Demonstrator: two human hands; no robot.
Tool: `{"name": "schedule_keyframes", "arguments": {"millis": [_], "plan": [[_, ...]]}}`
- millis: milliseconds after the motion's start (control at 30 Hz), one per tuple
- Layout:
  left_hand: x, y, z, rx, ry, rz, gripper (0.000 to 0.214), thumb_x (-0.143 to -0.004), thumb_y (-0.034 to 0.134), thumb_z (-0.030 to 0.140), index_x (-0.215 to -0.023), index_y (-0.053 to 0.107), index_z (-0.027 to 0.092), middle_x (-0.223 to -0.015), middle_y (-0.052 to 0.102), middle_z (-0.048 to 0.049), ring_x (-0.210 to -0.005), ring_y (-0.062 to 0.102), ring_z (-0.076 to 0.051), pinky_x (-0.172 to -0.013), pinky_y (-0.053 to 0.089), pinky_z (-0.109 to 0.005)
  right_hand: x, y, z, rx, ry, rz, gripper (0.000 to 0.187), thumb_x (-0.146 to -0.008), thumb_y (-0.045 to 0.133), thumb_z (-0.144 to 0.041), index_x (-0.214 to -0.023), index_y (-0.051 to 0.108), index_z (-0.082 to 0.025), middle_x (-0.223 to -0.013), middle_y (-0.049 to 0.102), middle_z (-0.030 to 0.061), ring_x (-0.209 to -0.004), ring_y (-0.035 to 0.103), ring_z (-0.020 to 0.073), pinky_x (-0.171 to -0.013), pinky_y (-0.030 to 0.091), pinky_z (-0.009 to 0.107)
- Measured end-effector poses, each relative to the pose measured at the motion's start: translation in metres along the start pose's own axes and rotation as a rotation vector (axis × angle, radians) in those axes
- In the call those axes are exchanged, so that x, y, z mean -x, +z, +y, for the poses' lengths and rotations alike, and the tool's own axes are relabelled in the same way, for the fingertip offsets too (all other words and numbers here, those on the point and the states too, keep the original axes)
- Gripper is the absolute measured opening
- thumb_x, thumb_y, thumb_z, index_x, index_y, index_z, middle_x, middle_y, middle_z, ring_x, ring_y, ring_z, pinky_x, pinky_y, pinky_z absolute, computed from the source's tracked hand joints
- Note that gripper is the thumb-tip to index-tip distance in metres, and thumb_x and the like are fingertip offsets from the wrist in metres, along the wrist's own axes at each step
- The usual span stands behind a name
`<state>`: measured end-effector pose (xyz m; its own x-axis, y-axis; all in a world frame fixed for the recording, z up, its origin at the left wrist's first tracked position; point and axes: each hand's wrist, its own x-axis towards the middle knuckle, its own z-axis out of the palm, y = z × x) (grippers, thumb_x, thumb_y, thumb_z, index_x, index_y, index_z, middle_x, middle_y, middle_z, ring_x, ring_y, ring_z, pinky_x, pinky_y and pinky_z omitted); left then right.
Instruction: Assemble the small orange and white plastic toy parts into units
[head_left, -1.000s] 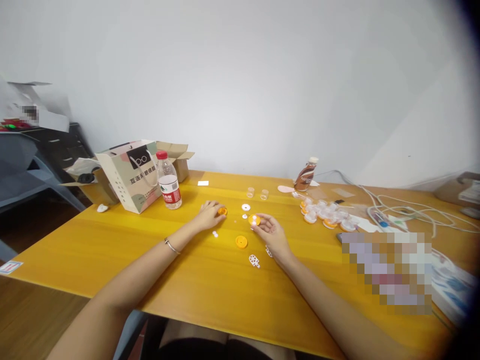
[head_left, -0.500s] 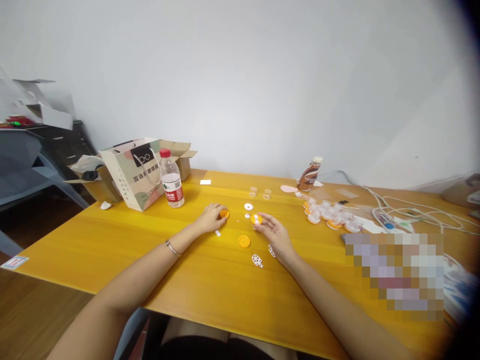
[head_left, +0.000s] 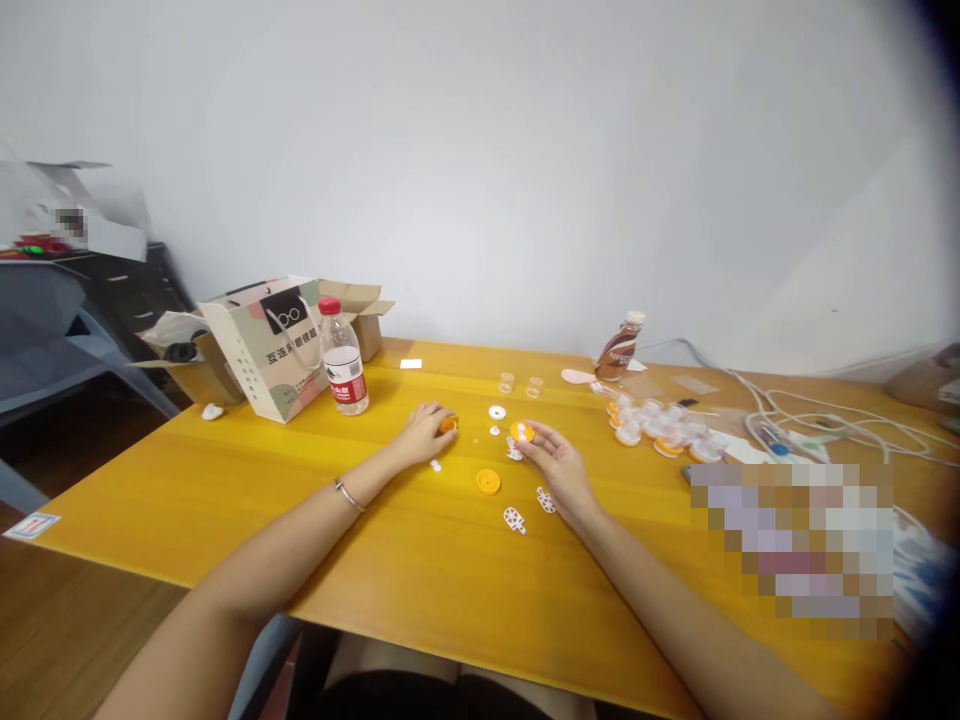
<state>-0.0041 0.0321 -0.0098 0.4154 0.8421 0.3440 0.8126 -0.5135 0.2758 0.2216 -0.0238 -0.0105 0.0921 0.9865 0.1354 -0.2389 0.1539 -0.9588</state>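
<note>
On the yellow wooden table [head_left: 225,520], seen from the head camera: left hand [head_left: 424,435] narrowly curled over a small orange disc [head_left: 448,425], partly hidden by the fingers. Right hand [head_left: 559,468] fairly open, fingertips at a second orange disc [head_left: 521,432] with a white piece [head_left: 521,429] on top; grip hard to tell at this size. Close by, an orange cap [head_left: 488,481], white spoked plastic parts [head_left: 514,519], tiny white bits [head_left: 435,465]: easily scattered or lost by a stray wrist, or by a disc slipping from loose fingertips.
</note>
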Motion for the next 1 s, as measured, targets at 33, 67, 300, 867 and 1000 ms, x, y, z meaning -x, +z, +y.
{"name": "schedule_keyframes", "arguments": {"millis": [33,67,300,867,1000], "plan": [[-0.004,0.0,0.003,0.0,0.009,-0.001,0.033,-0.078,0.044,0.036,-0.107,0.05,0.021,-0.101,0.05,-0.0061,-0.094,0.044,-0.021,-0.084,0.034,-0.034,-0.002,-0.002,0.001,0.009,-0.011,0.029,0.044,-0.053,0.071,-0.028,-0.094,0.057,-0.02,-0.075,0.063,0.0005,-0.072,0.059,0.0153,-0.069,0.047,0.03],[-0.008,0.001,0.006,-0.002,0.029,-0.009,0.033,-0.079,0.043,0.035,-0.108,0.049,0.021,-0.102,0.05,-0.0061,-0.095,0.044,-0.021,-0.085,0.033,-0.034,-0.003,-0.003,0.003,0.012,-0.018,0.054,0.045,-0.052,0.071,-0.028,-0.094,0.057,-0.02,-0.075,0.063,0.0004,-0.073,0.059,0.0154,-0.068,0.047,0.03],[-0.048,0.006,0.027,-0.029,0.198,-0.119,0.035,-0.079,0.041,0.022,-0.113,0.047,0.023,-0.111,0.05,-0.0062,-0.104,0.04,-0.022,-0.09,0.029,-0.036,-0.003,-0.004,0.002,-0.003,-0.029,0.035,0.044,-0.052,0.071,-0.027,-0.093,0.056,-0.022,-0.073,0.062,-0.0019,-0.068,0.058,0.0127,-0.068,0.046,0.028],[-0.04,0.008,0.015,-0.038,0.172,-0.133,0.024,-0.082,0.036,0.023,-0.094,0.056,0.02,-0.101,0.052,-0.0063,-0.096,0.043,-0.02,-0.086,0.033,-0.034,-0.004,-0.006,0.0,-0.002,-0.033,0.097,0.041,-0.054,0.07,-0.025,-0.092,0.055,-0.023,-0.075,0.06,-0.0025,-0.072,0.056,0.0116,-0.072,0.043,0.027],[-0.031,0.001,0.003,-0.043,0.181,-0.132,0.024,-0.083,0.036,0.026,-0.095,0.056,0.021,-0.101,0.053,-0.0058,-0.097,0.043,-0.02,-0.086,0.033,-0.034,-0.004,-0.006,0.001,0.019,-0.028,0.1,0.042,-0.053,0.071,-0.025,-0.091,0.055,-0.022,-0.074,0.06,-0.0028,-0.071,0.056,0.0113,-0.072,0.042,0.027]]}}
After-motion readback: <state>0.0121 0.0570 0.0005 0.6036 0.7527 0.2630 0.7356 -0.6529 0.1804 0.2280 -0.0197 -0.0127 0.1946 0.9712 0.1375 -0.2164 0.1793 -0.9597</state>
